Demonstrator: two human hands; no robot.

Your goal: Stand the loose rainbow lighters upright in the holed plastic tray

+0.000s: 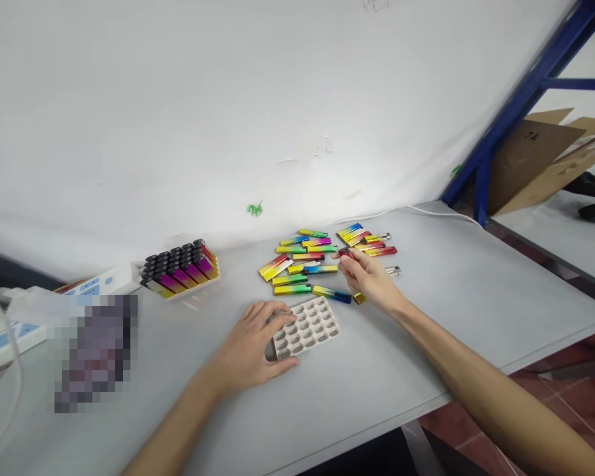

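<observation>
Tray (307, 327): left hand (258, 344) spread, touching left end.
Lighter (346, 252): pinched in right hand (369, 274).
Loose lighters (320, 269): beyond tray.

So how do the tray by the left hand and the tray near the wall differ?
The near tray shows unfilled holes; the wall-side tray is packed with upright lighters. The left hand touches the near tray, not the wall-side tray. Both are pale and sit on the table.
</observation>
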